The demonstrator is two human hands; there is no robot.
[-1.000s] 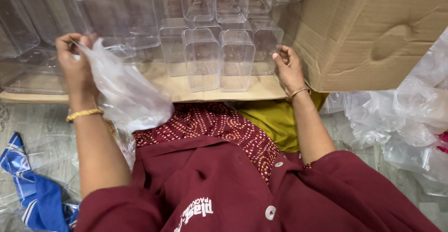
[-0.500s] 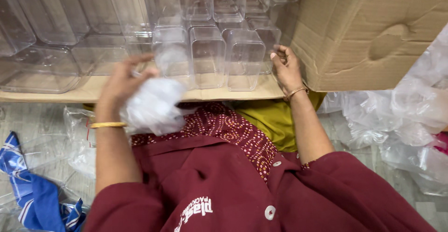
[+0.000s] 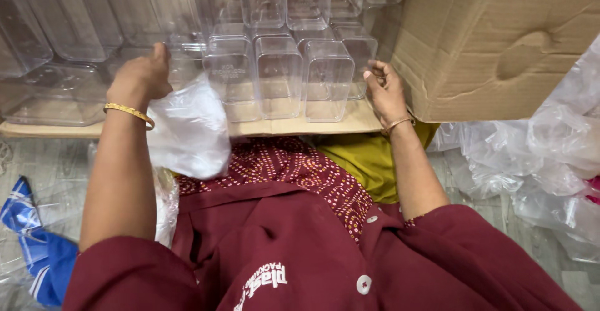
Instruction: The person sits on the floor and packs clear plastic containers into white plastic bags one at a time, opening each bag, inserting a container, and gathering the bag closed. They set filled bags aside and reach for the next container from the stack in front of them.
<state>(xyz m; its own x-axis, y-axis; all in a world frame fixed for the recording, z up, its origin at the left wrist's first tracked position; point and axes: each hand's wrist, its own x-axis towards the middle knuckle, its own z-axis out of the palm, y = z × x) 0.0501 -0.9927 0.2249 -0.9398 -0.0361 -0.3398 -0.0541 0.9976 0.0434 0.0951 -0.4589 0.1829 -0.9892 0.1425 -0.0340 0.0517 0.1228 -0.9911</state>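
Note:
My left hand (image 3: 140, 76) grips a clear plastic bag (image 3: 190, 130) that hangs down over my lap, and reaches toward a row of clear plastic containers (image 3: 278, 76) standing on a cardboard sheet (image 3: 294, 125). My right hand (image 3: 384, 89) rests with curled fingers against the rightmost clear container (image 3: 359, 58), beside a big cardboard box (image 3: 500, 42). Both wrists wear a gold bangle. More clear containers are stacked behind the front row.
Larger clear tubs (image 3: 56, 48) fill the back left. Crumpled clear plastic bags (image 3: 537, 161) lie on the floor at right. A blue and white cloth (image 3: 34, 242) lies at lower left. My maroon garment fills the foreground.
My left hand has swung from the far left to the middle with the plastic bag, then reached up to the containers. The right hand has stayed put.

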